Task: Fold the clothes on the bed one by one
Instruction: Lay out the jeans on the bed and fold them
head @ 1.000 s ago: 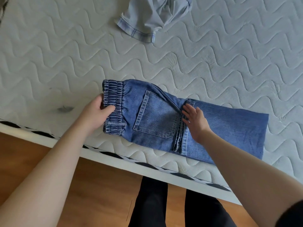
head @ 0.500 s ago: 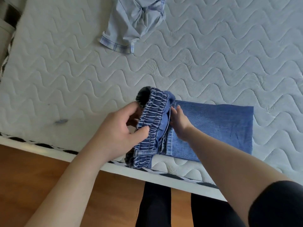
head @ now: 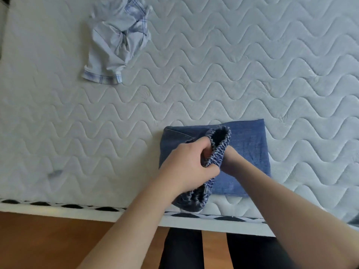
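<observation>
Head view: the jeans [head: 250, 140] lie near the front edge of the bed [head: 233, 74], waist end being carried over the folded legs. The left hand [head: 186, 166] pinches the elastic waistband [head: 217, 154], thumb in front, fingers tucked inside. The right hand [head: 231, 162] sits behind the waistband, its grip hidden. The fold could land crooked, since the waistband bunches. A crumpled shirt [head: 116, 39] waits well apart.

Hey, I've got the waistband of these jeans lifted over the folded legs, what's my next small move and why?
Probably lay the waistband down flat. Your left hand grips it raised above the jeans, while your right hand sits at the fold, so this fold isn't finished. The light shirt lies crumpled, waiting.
</observation>
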A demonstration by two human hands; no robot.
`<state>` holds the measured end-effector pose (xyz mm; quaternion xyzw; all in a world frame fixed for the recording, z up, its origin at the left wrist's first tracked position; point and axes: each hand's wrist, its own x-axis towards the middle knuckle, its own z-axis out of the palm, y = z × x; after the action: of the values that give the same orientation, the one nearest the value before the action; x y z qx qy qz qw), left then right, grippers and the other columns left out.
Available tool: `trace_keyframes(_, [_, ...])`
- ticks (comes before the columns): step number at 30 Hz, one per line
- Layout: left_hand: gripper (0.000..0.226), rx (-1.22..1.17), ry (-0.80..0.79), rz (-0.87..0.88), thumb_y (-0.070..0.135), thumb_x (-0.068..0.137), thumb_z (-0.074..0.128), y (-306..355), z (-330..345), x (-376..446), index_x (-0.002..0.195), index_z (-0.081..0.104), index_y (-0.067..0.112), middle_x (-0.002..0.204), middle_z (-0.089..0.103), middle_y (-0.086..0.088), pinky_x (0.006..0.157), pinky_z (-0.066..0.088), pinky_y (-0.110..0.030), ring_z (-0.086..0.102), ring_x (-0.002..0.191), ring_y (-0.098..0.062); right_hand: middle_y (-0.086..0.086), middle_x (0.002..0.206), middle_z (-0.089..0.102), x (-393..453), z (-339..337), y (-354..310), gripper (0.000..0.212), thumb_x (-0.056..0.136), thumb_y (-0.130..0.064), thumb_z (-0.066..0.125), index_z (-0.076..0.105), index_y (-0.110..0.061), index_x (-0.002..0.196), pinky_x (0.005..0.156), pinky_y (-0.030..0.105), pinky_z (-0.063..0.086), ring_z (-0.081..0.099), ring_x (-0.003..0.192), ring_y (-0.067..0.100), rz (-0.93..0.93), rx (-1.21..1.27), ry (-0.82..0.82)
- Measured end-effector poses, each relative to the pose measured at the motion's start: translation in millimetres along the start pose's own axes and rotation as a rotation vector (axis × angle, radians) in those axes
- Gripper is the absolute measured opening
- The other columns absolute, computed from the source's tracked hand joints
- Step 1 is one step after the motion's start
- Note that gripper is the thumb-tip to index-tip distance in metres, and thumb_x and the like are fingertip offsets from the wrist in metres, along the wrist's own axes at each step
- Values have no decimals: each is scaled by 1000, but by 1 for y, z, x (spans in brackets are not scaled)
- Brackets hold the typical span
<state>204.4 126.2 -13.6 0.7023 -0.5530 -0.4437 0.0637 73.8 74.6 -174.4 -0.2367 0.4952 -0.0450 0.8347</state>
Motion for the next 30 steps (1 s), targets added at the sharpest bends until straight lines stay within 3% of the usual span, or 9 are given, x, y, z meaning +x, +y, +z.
trace_keyframes(2, [22,34,-2,-18,37,78,65,12,24,19,84,46,28,78,60,10,64,42,-31,56,75,-13,7,82,62,-20,-33,-2,25,104,-11,40,59,-11,87,62,8,44,61,65,-10,-1,108,107])
trace_keyframes(5, [22,61,16,-38,36,81,63,27,64,50,85,44,25,84,58,7,64,36,-31,55,77,-18,11,113,66,-40,-69,5,47,102,-47,35,60,-14,125,77,36,49,65,94,19,-52,230,140])
trace_keyframes(8, [21,76,-12,-33,39,86,60,33,94,77,89,49,22,86,61,4,68,42,-33,57,80,-20,11,108,67,-51,-93,9,53,102,-51,28,62,-18,124,70,34,51,65,85,21,-93,300,168])
trace_keyframes(11, [16,-37,-52,-23,40,94,54,26,97,93,98,59,25,96,68,9,83,52,-35,62,92,-11,16,114,69,-60,-95,6,50,100,-48,38,66,-11,120,84,38,54,67,103,30,-133,215,217])
trace_keyframes(15, [14,-52,60,70,29,95,55,-10,88,108,106,61,25,105,67,8,89,52,-37,63,98,-11,-9,106,71,-50,-90,25,45,84,-53,69,60,-25,117,85,30,53,67,97,7,-202,-127,538])
trace_keyframes(19, [42,116,118,113,30,97,55,-55,77,126,136,50,16,139,54,-1,106,39,-33,50,126,-18,-20,93,62,-44,-85,34,44,78,-35,80,54,-24,112,71,13,43,60,89,5,-278,-390,684])
trace_keyframes(21, [56,228,111,156,35,96,57,-72,70,137,144,42,12,148,45,-6,113,30,-35,41,136,-22,-16,93,66,-44,-88,34,40,78,-32,81,58,-22,109,76,14,47,64,91,8,-294,-361,672])
trace_keyframes(25, [59,323,-28,258,46,92,59,-86,61,155,142,46,17,142,52,-2,111,32,-34,45,132,-21,-3,100,75,-55,-100,35,46,71,-30,85,63,-21,110,91,45,55,71,94,14,-331,-200,530])
trace_keyframes(30, [59,341,-158,369,60,89,52,-82,64,164,132,55,20,128,61,2,102,37,-30,53,118,-17,1,107,74,-65,-105,33,45,77,-17,83,62,-17,116,95,48,54,70,100,19,-359,-101,446])
